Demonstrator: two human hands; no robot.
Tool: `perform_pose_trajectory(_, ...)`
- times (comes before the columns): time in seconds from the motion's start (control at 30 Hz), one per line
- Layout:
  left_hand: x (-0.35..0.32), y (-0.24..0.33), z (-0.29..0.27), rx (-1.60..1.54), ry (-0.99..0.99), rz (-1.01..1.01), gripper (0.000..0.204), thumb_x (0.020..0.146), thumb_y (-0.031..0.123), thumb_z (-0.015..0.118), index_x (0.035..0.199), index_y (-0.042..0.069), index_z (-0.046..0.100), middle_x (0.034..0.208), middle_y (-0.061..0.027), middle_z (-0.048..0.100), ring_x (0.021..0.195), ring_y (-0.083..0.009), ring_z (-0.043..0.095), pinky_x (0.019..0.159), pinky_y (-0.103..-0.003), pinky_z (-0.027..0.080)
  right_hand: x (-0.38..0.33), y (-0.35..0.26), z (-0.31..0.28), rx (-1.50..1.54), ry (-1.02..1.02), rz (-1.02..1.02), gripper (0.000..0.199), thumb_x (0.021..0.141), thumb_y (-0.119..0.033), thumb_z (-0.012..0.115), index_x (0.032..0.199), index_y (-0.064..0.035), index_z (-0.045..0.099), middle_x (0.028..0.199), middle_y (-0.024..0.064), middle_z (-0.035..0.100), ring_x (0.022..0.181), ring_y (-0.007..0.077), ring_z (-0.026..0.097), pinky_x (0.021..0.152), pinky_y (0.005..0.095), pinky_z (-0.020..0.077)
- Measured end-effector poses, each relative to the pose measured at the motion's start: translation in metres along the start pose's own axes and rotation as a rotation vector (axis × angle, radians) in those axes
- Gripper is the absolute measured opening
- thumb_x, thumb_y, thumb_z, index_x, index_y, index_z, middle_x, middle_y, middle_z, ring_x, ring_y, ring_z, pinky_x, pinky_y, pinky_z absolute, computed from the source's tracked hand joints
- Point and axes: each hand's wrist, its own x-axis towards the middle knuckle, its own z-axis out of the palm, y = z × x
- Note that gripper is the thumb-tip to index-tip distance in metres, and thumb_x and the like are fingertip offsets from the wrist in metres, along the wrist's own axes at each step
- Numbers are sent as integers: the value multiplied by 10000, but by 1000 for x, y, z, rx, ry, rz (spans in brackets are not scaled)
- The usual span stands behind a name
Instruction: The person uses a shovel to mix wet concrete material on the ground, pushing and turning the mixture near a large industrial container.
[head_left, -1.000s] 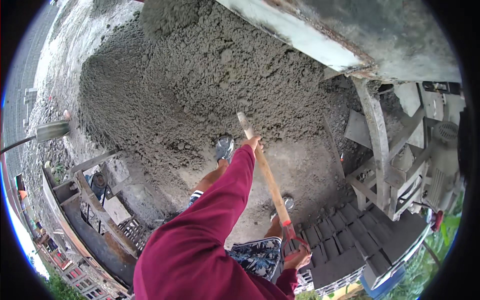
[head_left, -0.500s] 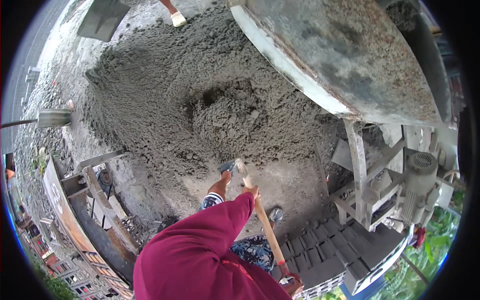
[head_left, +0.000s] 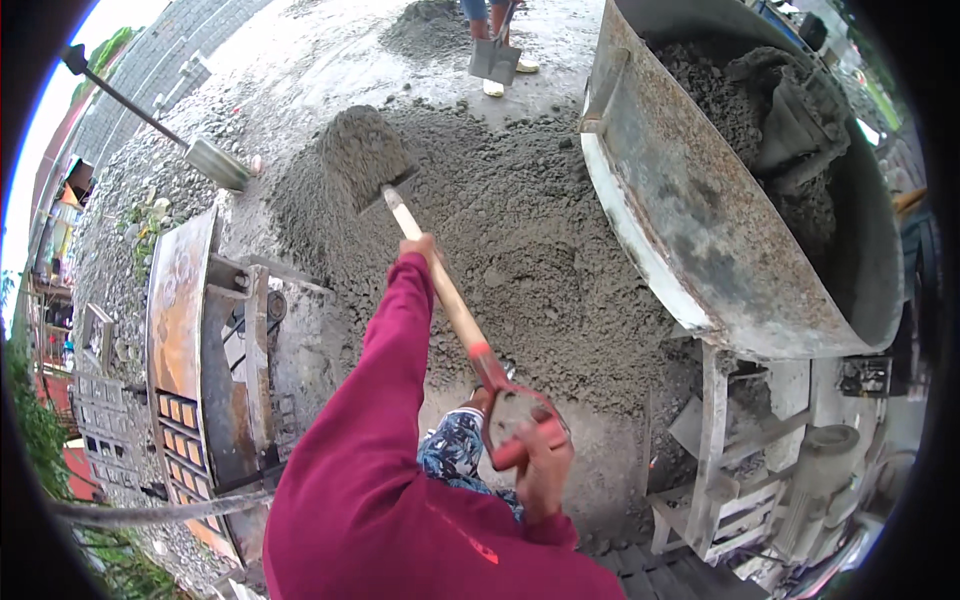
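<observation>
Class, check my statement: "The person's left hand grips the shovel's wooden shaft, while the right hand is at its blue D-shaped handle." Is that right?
Not quite: the colour is wrong. The head view shows the D-shaped handle is red. The left hand does grip the wooden shaft, and the right hand is at the handle.

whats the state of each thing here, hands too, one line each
shovel, loaded with gray mix
left hand, closed around the wooden shaft
right hand, closed on the red handle, slightly blurred
gray pile, loose, heaped on the ground
metal trough, open-topped, stained, partly filled
co-worker's shovel, blade end down
</observation>
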Motion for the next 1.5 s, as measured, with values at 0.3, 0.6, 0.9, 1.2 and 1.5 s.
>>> perform_pose_trajectory(0.3,-276,-317,65,160,-229,-326,427,786,215,532,1070,-105,537,890,-191,638,675,-319,656,500,-444,523,-196,-56,-262,47,217,-197,228,707,26,553,930,32,504,626,96,507,428,194,495,415,334,449)
perform_pose_trajectory(0.6,-545,-510,80,552,-519,-366,401,806,271,626,952,-93,545,786,-179,632,646,-288,653,562,-393,546,-435,13,-486,250,667,-174,141,734,-106,570,853,-78,500,535,39,456,388,188,455,353,359,427)
perform_pose_trajectory(0.9,-519,-421,171,73,-675,-592,191,815,134,570,898,-8,474,690,-108,524,585,-250,572,510,-430,509,-222,-8,-383,585,410,-183,200,774,-213,602,704,-118,441,622,6,418,532,159,437,546,320,394)
perform_pose_trajectory(1.2,-468,-350,252,28,-739,-608,79,836,103,494,833,38,449,671,-79,479,537,-226,508,525,-419,470,-134,-84,-327,421,377,-311,162,776,-161,559,687,-93,442,543,24,437,423,153,454,433,296,400)
perform_pose_trajectory(1.5,-402,-419,202,295,-710,-533,495,874,553,470,1024,83,517,759,-134,606,570,-263,616,526,-422,522,-92,57,-386,248,566,-288,111,727,-115,608,757,-57,519,633,32,523,541,147,534,509,288,436)
